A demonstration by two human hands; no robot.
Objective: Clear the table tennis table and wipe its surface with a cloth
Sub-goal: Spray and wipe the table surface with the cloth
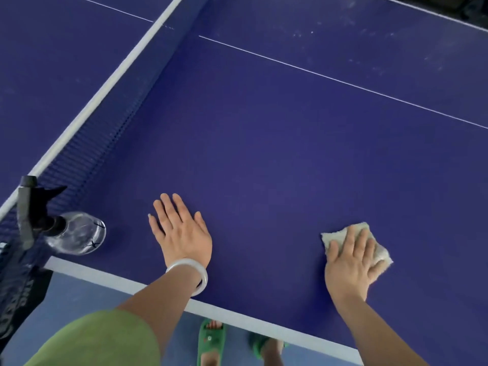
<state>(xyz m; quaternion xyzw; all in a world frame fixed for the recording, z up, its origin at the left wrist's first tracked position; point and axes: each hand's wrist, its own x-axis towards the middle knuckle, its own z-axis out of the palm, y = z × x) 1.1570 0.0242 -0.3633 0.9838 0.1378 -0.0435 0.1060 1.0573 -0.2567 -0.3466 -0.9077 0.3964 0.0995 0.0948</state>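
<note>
- Table tennis table (264, 154): dark blue top fills most of the view, with a pale edge band along the near side and a thin white line (343, 81) running across it.
- Cloth (335, 236): small, pale and crumpled, it lies on the tabletop near the near edge, towards the right, under the right hand.
- Right hand (351, 262): palm down on the cloth, fingers spread and laid fairly flat over it, pressing it to the surface rather than gripping it.
- Left hand (182, 233): released and flat on the bare tabletop, fingers straight and close together, holding nothing; a pale bracelet (200, 276) sits on the wrist.
- Spray bottle (79, 233): clear, with a black nozzle, it stands on the table at the near left corner, just beside the net (105, 143) and well apart from the cloth.
- Net post (25, 207): dark, at the table's left edge, next to the bottle.
- Far right of the tabletop shows faint pale smudges (343, 30).
- Below the table edge, a green sleeve (100, 339) and green sandals (211, 342) show over a blue floor (79, 291).
</note>
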